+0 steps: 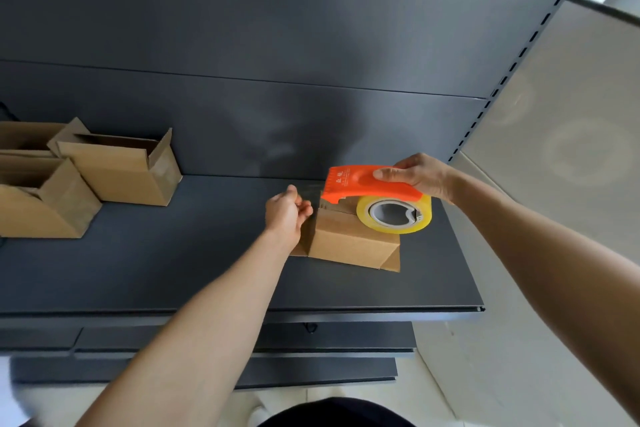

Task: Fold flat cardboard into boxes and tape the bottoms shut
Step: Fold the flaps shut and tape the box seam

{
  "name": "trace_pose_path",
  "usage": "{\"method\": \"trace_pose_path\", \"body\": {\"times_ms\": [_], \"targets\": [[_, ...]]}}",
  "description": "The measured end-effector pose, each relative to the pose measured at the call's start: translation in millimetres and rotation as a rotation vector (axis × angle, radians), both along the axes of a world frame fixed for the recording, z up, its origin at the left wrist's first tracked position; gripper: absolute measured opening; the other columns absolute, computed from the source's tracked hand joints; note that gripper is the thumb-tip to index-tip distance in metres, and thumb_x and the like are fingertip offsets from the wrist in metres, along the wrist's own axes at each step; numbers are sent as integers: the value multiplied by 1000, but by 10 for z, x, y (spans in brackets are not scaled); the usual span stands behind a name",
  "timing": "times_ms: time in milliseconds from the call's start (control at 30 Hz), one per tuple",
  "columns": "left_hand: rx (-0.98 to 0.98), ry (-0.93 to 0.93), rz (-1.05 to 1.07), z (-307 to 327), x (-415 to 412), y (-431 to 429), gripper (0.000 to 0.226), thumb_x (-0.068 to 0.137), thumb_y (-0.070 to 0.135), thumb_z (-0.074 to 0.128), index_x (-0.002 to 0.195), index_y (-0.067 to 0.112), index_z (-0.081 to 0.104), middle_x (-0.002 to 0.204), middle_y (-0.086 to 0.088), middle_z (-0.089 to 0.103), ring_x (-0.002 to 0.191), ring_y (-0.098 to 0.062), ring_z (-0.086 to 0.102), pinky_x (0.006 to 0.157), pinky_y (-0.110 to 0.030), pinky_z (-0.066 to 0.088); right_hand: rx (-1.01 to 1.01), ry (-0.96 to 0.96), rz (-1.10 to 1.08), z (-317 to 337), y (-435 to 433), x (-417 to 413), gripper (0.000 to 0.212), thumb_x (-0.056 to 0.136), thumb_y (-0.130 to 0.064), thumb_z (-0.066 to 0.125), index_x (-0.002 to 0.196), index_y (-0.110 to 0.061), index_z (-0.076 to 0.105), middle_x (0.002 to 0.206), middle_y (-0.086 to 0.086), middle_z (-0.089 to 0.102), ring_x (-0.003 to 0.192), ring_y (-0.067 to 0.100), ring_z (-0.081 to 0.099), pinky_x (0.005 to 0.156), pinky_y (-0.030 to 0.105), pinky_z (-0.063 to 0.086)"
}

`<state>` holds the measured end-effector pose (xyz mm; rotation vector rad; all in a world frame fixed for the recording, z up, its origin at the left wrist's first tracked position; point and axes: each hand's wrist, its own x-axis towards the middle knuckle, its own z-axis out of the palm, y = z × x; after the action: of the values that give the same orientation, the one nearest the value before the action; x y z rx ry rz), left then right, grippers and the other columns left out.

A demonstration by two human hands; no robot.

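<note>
I am at the taping step: the small cardboard box [349, 243] sits on the dark metal shelf [173, 270] with its folded bottom facing up, right under my hands. My right grip [415, 177] is wrapped over the back of the orange plastic tape dispenser [360, 184], whose roll of yellowish clear tape [394, 218] hangs just above the box's far right corner. My left grip [285, 213] is narrow, fingers curled, and seems to pinch the free end of a strip of clear tape [310, 188] drawn out from the serrated edge; the strip is thin and glassy, so I can barely make it out. Next I judge I must lower that end onto the left side of the box, press it down, then draw the dispenser along the seam, keeping the film taut so it does not wrinkle. The cardboard is matte brown, creased sharp at the corners, with a flap poking out below. Finished open boxes [121, 173] stand well apart to the left
</note>
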<state>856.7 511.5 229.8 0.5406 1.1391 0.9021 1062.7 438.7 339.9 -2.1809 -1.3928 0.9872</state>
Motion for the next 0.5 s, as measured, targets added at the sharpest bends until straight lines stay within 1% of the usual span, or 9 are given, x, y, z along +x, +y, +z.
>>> {"method": "trace_pose_path", "body": {"times_ms": [67,133,200,267,300,400,433,500], "targets": [[-8,61,14,-48,-68,29,26,99,18,49,75,6,48,70,-6,44,66,-17,56,62,-27,53,-10,-18,19,-2,48,-57,52,76,-61,65,94,-12,71,88,3,71,82,19,66,81,32,52],[-30,84,-30,-71,-128,27,26,99,19,49,78,5,48,74,-6,45,72,-20,60,67,-33,56,-9,-36,34,-10,94,-110,52,76,-61,64,90,-12,71,86,3,71,81,20,67,81,33,52],[-63,59,-95,-89,-169,26,21,96,21,54,89,1,50,83,-7,47,79,-26,63,74,-40,56,-7,-52,32,-17,122,-130,52,77,-61,64,88,-10,71,85,5,70,77,20,65,79,34,52],[-84,70,-167,-104,-195,17,31,89,24,65,103,-1,51,91,-8,50,83,-28,65,79,-43,56,-4,-59,27,-24,123,-137,53,77,-60,65,87,-8,70,83,7,69,75,21,64,78,34,52],[-84,96,-209,-105,-198,8,36,86,24,69,106,-1,52,93,-8,52,83,-27,65,78,-42,57,-4,-60,26,-27,121,-138,53,77,-60,65,87,-8,70,83,7,70,74,21,64,77,34,52],[-92,171,-299,-115,-176,-25,41,83,25,72,110,1,53,90,-7,57,76,-21,63,62,-34,56,-11,-67,27,-27,128,-167,52,77,-60,64,85,-9,70,83,7,70,74,20,64,78,34,52],[-100,178,-319,-126,-167,-31,40,83,26,72,108,1,54,90,-7,57,75,-19,62,59,-32,54,-9,-68,29,-27,132,-181,50,77,-59,65,83,-10,70,82,7,70,72,20,64,76,33,52],[-106,196,-347,-160,-150,-32,34,84,28,71,100,2,56,88,-7,58,73,-18,60,58,-30,53,-8,-69,25,-23,144,-207,46,78,-58,65,79,-13,69,80,5,69,71,18,63,74,31,51]]}}
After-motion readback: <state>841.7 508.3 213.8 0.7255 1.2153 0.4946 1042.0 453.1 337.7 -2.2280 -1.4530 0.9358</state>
